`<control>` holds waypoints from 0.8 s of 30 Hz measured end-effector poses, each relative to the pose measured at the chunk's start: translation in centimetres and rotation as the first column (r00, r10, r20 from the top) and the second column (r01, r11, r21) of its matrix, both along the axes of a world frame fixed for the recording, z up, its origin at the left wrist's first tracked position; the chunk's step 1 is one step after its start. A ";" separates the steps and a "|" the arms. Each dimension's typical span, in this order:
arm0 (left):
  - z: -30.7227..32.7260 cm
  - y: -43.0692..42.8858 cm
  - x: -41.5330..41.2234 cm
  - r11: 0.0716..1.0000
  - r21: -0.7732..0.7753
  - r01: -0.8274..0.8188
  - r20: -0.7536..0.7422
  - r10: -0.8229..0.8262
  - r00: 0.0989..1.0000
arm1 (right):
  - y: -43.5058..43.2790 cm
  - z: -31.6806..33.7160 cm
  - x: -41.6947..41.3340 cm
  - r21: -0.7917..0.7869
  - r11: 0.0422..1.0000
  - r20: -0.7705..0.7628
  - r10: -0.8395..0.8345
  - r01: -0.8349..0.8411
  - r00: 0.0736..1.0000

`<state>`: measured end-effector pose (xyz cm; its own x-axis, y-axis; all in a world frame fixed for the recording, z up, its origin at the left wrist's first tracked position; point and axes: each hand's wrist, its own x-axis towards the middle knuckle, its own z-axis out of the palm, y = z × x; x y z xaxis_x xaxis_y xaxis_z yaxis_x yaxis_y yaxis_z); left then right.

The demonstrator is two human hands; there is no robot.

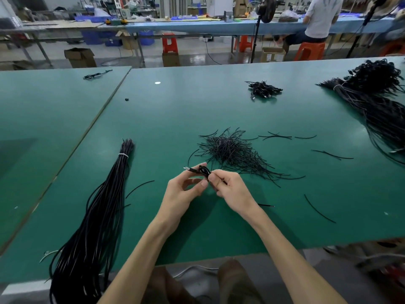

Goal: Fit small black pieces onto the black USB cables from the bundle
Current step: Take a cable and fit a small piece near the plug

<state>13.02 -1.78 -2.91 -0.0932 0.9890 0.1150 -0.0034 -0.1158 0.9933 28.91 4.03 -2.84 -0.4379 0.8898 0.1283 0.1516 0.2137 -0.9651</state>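
Over the green counter [153, 132], the left hand [183, 191] and right hand [229, 190] meet on one coiled black USB cable [202, 170], its metal plug poking out to the left. Both grips are closed on it: the left fingertips and thumb pinch the coil, and the right thumb and forefinger nip it from the other side. Whether a small piece sits between the right fingers, I cannot tell. Just beyond lies a heap of short thin black strips [230, 150]. At the left, a long tied bundle of black cables [103, 211] runs off the near edge. On the floor beyond stands an open brown cardboard box [80, 57], its contents out of sight from here. A second cardboard box [272, 54] carries a pale label too small to read. Blue plastic bins [93, 38] under the far bench are blurred.
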 end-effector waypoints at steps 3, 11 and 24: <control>0.9 0.3 -1.7 0.986 -0.032 0.162 0.011 -0.162 0.987 | -0.1 0.3 0.2 -0.025 0.998 0.007 0.066 -0.066 0.998; 1.4 1.3 -2.9 0.939 -0.006 0.345 -0.099 -0.344 0.934 | 0.0 0.9 1.0 -0.114 0.982 0.039 0.159 -0.153 0.987; 0.6 1.0 -2.1 0.989 0.040 0.140 -0.209 -0.128 0.969 | -0.4 1.3 0.7 -0.121 0.982 -0.035 0.144 -0.148 0.989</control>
<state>10.91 -0.76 -2.32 0.0709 0.9826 0.1716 0.1812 -0.1818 0.9665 29.60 3.63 -1.57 -0.5622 0.8262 0.0347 0.1017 0.1107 -0.9886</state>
